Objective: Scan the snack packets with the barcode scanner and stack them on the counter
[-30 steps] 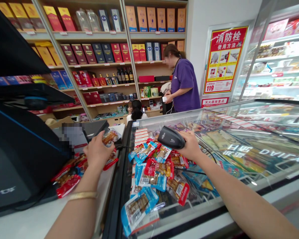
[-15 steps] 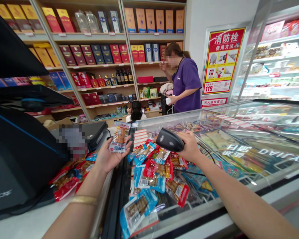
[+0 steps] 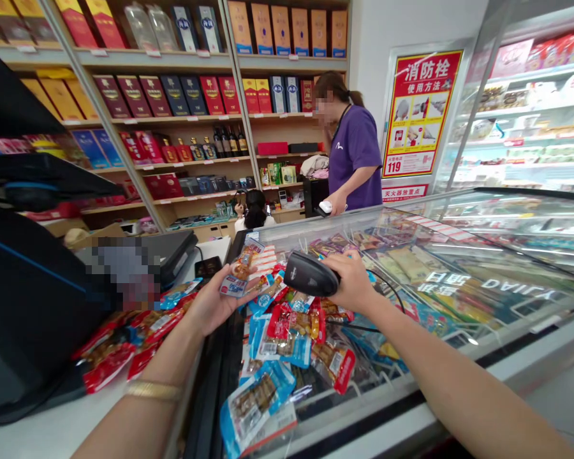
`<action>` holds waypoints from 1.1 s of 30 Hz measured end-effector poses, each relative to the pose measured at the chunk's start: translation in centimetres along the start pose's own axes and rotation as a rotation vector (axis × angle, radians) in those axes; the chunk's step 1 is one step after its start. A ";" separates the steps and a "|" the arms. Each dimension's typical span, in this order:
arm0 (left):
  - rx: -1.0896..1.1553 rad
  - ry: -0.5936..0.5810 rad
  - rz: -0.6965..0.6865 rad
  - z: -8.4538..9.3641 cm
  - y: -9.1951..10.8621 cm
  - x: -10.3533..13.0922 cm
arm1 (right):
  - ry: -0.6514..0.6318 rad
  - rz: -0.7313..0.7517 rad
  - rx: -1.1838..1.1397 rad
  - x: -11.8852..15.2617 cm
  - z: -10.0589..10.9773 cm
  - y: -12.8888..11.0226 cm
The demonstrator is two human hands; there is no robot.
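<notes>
My left hand [image 3: 220, 299] holds a small clear snack packet [image 3: 242, 271] with brown food inside and printed ends, resting across the palm and fingers. In my right hand [image 3: 351, 277] is a black handheld barcode scanner [image 3: 310, 274], gripped by its handle, its head pointing left toward the packet. The two are apart. Beneath them, a pile of red and blue snack packets [image 3: 287, 341] lies on the freezer's glass lid [image 3: 363, 382]. More red packets [image 3: 110, 357] lie on the counter beside my left forearm.
A dark checkout terminal [image 3: 33, 287] stands at the left. The scanner's cord [image 3: 387, 280] trails behind my right hand. Across the freezer, a person in a purple shirt [image 3: 356, 153] holds a white object; another person's head [image 3: 256, 207] shows lower down. Shelves of boxes [image 3: 172, 95] line the back.
The packet in my left hand has tilted and now leans to the right. The scanner has shifted slightly left in view. The person in purple has lowered the hand with the white object.
</notes>
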State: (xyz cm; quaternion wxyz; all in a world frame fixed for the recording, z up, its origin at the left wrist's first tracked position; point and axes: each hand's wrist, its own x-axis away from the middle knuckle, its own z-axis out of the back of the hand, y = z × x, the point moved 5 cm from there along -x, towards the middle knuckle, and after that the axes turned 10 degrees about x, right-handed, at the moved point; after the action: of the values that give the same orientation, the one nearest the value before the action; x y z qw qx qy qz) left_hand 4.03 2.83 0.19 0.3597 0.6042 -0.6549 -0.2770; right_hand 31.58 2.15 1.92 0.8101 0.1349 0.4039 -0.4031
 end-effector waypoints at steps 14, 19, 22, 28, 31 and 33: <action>-0.146 -0.028 -0.062 -0.3 -0.4 0.1 | -0.042 -0.028 -0.005 0.0 -0.3 0.0; -0.593 -0.142 -0.482 -0.8 0.2 -0.3 | 0.046 -0.061 0.014 -0.1 0.1 1.0; -1.048 -0.341 -0.701 -2.2 -1.2 -0.2 | 0.080 -0.088 0.042 -0.1 0.4 1.6; -1.440 -0.512 -0.779 -2.9 -2.9 -0.3 | 0.075 -0.085 0.052 0.1 0.3 2.0; -1.531 -0.206 -0.852 -1.8 0.2 -0.5 | 0.074 -0.086 0.054 0.2 0.1 2.0; -1.642 0.147 -0.825 0.1 3.2 -0.4 | 0.076 -0.084 0.060 0.2 0.1 1.9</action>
State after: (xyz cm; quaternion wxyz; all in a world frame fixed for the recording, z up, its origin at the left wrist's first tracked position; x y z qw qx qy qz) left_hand 2.08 3.63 2.60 0.5890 0.3610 0.0389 -0.7220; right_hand 33.16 3.26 1.63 0.7720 0.1573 0.4274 -0.4433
